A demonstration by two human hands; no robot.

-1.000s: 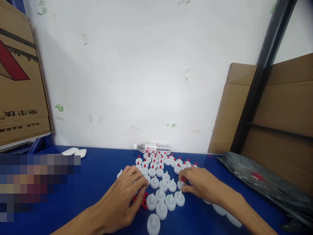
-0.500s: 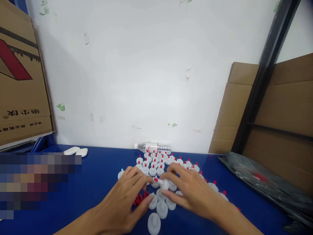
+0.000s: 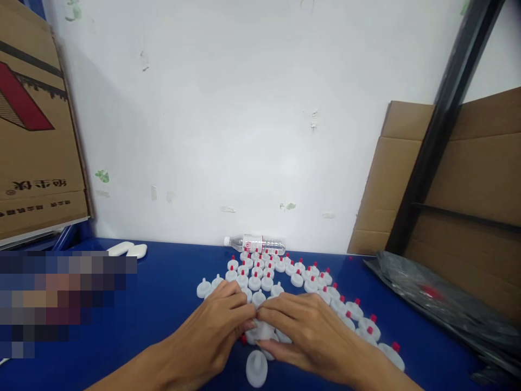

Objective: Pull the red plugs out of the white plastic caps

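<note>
My right hand point(image 3: 311, 326) is closed around a white plastic nozzle cap point(image 3: 264, 329), thumb below and fingers above. My left hand point(image 3: 223, 320) meets it from the left, its fingertips pinched at the spout end of the same cap, where the fingers hide the tip. Under and in front of the hands are bare white nozzle caps, one point(image 3: 256, 369) standing alone nearest me. A bit of a small red tip point(image 3: 243, 339) shows beneath my left hand. Beyond and to the right stand several white caps with red tips point(image 3: 254, 281).
A clear plastic bottle point(image 3: 255, 244) lies against the wall. Two white objects point(image 3: 136, 250) rest at the back left beside a blurred-out patch. Grey plastic bags point(image 3: 439, 315) lie on the right of the blue table point(image 3: 163, 282). Cardboard boxes point(image 3: 36, 146) flank both sides.
My hands have come together over the held cap, which has moved down and slightly left. Its red tip, visible before, is now hidden by my left fingers.
</note>
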